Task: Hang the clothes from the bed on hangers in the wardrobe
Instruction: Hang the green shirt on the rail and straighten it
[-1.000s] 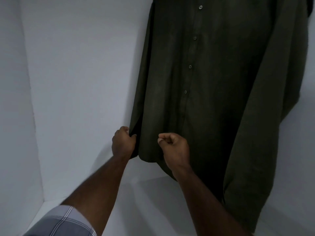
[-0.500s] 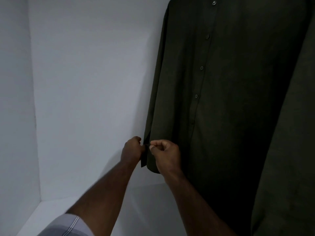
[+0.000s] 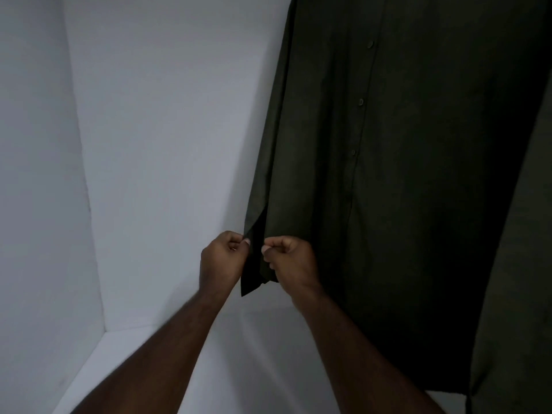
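White wardrobe walls (image 3: 167,144) fill the left of the view, side panel at nine o'clock, back panel toward eleven, and a pale floor panel (image 3: 263,348) at six. Inside hangs one dark olive shirt (image 3: 403,204), taking up everything from twelve round to four o'clock, its button placket running down the middle with three buttons plainly showing.

Its collar and whatever it hangs from are cut off by the top edge. A long fold at three to four o'clock looks like a sleeve, though the dim light makes that hard to confirm. The lower right hem sinks into shadow.

Near the centre, the left hand (image 3: 222,261) has its fingers curled and pinches the back flap of the side slit at the shirt's left lower corner. Just beside it, at its three o'clock, the right hand (image 3: 291,261) is likewise clenched, thumb against forefinger, pinching the front flap. A narrow strip of dark cloth runs down between the two fists, ending in a point just below them at six o'clock.
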### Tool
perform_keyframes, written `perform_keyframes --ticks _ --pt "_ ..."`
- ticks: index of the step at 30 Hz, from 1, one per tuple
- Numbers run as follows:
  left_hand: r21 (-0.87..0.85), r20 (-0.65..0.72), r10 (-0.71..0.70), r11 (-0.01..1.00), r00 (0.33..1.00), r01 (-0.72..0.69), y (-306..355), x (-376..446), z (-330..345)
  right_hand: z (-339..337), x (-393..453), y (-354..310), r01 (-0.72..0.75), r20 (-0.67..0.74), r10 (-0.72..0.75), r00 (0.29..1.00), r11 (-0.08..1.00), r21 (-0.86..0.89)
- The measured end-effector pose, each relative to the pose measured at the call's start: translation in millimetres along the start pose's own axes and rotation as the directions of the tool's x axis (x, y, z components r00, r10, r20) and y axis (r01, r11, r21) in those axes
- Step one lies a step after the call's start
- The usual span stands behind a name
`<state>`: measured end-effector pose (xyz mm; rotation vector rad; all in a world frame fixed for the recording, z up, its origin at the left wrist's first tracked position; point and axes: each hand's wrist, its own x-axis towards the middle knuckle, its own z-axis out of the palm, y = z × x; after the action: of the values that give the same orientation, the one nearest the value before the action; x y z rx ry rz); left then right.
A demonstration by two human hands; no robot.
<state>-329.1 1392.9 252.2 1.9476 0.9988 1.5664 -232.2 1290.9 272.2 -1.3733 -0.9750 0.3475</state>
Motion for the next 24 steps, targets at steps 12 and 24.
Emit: perform_keyframes --ticks 12,24 --pt "-0.302 0.127 -0.129 0.94 0.984 0.162 11 -11 -78 35 -34 -27 -0.173 0.061 0.161 0.985 0.929 0.327" --pt "-0.476 0.523 -0.253 0.705 0.814 0.525 12 -12 -80 3 -43 -17 -0.221 0.004 0.239 0.971 0.89 0.399"
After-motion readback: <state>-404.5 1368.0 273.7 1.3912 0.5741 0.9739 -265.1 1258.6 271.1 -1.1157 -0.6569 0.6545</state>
